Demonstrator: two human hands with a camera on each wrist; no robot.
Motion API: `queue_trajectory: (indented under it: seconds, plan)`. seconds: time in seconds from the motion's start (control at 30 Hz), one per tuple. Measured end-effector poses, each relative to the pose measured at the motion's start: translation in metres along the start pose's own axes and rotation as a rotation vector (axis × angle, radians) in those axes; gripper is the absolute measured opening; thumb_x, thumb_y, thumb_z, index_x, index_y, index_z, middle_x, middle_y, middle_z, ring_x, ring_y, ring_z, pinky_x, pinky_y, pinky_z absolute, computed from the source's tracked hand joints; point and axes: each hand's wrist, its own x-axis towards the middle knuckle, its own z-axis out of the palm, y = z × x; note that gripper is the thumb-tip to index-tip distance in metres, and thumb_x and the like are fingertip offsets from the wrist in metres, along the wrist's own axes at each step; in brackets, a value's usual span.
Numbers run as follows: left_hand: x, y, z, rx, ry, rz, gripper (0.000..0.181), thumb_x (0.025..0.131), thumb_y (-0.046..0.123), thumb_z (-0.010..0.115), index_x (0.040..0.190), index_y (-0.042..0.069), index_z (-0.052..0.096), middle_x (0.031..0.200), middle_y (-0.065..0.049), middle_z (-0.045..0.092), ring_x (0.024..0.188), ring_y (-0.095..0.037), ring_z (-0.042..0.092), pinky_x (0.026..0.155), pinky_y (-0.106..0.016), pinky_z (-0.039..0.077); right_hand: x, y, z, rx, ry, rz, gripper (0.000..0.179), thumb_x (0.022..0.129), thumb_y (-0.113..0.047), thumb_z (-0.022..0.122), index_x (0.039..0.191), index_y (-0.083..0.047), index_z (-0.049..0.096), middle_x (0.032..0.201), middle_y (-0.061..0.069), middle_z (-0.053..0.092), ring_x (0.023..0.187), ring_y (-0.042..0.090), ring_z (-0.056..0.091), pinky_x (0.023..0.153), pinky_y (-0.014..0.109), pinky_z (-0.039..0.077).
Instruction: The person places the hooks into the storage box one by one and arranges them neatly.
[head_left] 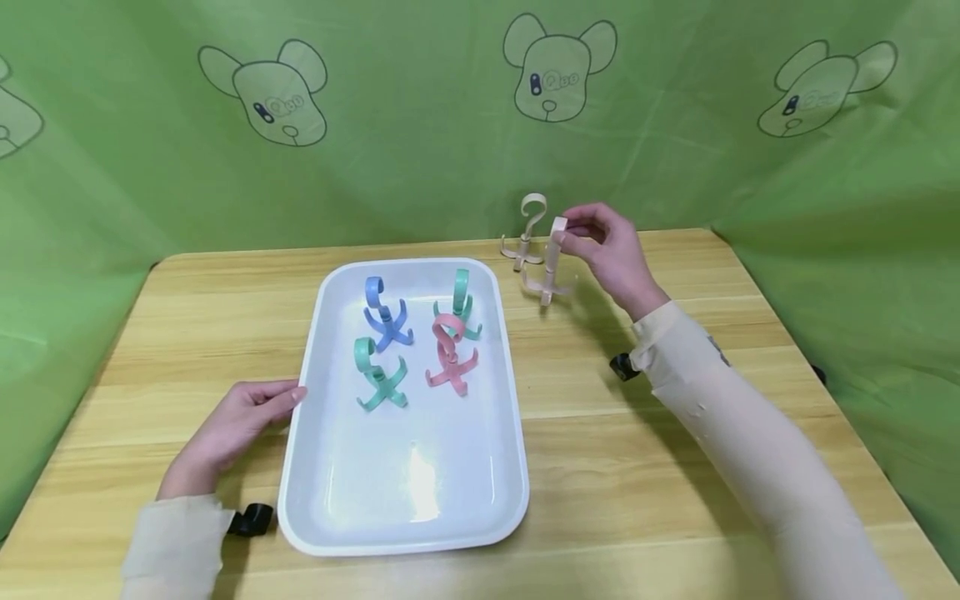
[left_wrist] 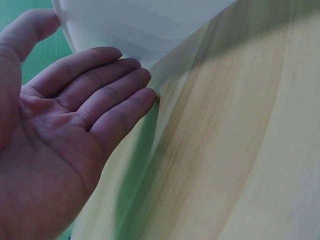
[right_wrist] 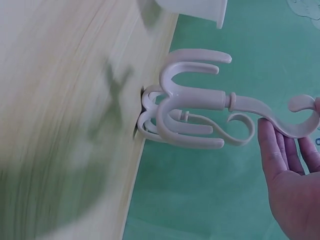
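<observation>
My right hand (head_left: 606, 250) pinches the curved top of a pale four-pronged hook hanger (head_left: 551, 262), holding it upright with the prongs down. In the right wrist view the held hanger (right_wrist: 200, 98) is raised off the table. A cream hook hanger (head_left: 524, 242) of the same shape stands just behind it at the table's back edge. With the thumb on the rim and fingers against the outer wall, my left hand (head_left: 243, 421) holds the left side of a white tray (head_left: 405, 533). Inside the tray stand a blue hanger (head_left: 387, 321), a pink hanger (head_left: 452, 362) and two green hangers (head_left: 382, 385).
Beneath everything is a light wooden table (head_left: 600, 492). A green cloth (head_left: 420, 167) with printed bear heads hangs behind it and at both sides. Black camera mounts (head_left: 251, 520) are strapped at the wrists over pale sleeves (head_left: 750, 442).
</observation>
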Motion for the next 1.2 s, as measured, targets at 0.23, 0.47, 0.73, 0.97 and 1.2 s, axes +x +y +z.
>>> queue_trajectory:
  seconds: [0.23,0.47,0.73,0.97,1.2]
  plan:
    - [0.000,0.000,0.000,0.000,-0.003,0.008,0.046,0.102,0.024,0.057,0.128,-0.014,0.055,0.124,-0.026,0.061,0.102,-0.008,0.064,0.086,-0.027,0.053,-0.012,-0.007,-0.004,-0.005,-0.001,-0.039,0.036,0.091,-0.011,0.073,0.122,0.000,0.058,0.114,0.010,0.060,0.107,0.024,0.056,0.092,0.028,0.048]
    - [0.001,-0.003,0.000,-0.022,-0.012,0.020,0.045,0.103,0.022,0.056,0.127,-0.015,0.054,0.123,-0.028,0.061,0.100,-0.011,0.066,0.085,-0.028,0.053,-0.019,-0.011,-0.003,-0.016,-0.009,-0.047,0.036,0.090,-0.013,0.074,0.121,-0.001,0.059,0.113,0.010,0.061,0.106,0.023,0.057,0.092,0.028,0.048]
    - [0.000,-0.002,-0.001,-0.017,-0.012,0.010,0.046,0.102,0.023,0.056,0.128,-0.015,0.054,0.125,-0.028,0.059,0.102,-0.009,0.065,0.086,-0.026,0.052,-0.037,-0.027,-0.003,0.005,-0.056,-0.069,0.036,0.091,-0.011,0.072,0.121,0.002,0.058,0.113,0.013,0.059,0.106,0.025,0.056,0.089,0.030,0.052]
    - [0.000,-0.001,0.000,-0.028,0.000,0.016,0.047,0.102,0.022,0.057,0.128,-0.017,0.053,0.123,-0.028,0.060,0.101,-0.008,0.065,0.086,-0.026,0.052,-0.055,-0.040,-0.002,0.047,-0.077,-0.076,0.032,0.091,-0.005,0.071,0.120,0.003,0.059,0.114,0.016,0.058,0.105,0.027,0.056,0.086,0.032,0.055]
    - [0.000,-0.002,0.001,-0.037,-0.003,0.016,0.047,0.102,0.021,0.056,0.128,-0.018,0.052,0.122,-0.028,0.061,0.100,-0.009,0.065,0.086,-0.026,0.052,-0.072,-0.052,0.002,0.050,-0.111,-0.129,0.031,0.090,-0.002,0.071,0.118,0.003,0.060,0.115,0.016,0.058,0.105,0.028,0.056,0.088,0.030,0.053]
